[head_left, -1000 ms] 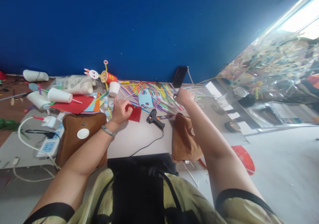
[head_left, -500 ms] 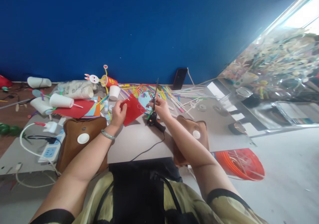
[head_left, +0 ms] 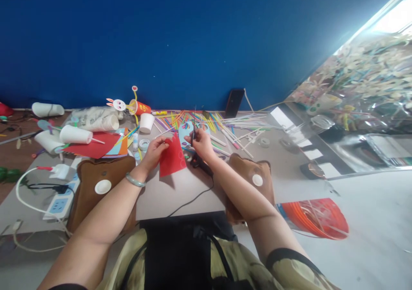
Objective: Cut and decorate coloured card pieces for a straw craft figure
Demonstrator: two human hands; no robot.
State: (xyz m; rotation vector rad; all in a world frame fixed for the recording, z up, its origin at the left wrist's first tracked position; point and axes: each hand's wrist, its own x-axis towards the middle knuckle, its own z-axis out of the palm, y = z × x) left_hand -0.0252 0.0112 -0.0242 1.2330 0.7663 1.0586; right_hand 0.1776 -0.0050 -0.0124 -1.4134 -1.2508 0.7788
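Head view: over the table (head_left: 154,204), you hold red paper (head_left: 172,157) and scissors (head_left: 193,129).
The paper's long axis runs toward you; it lies right of your left hand (head_left: 156,151), whose thumb and fingers pinch its upper-left edge. Your right hand (head_left: 202,146), nearer the paper's circle-marked side, is closed around the scissors just apart from it (blade gap: can't tell), blades pointing away from you.
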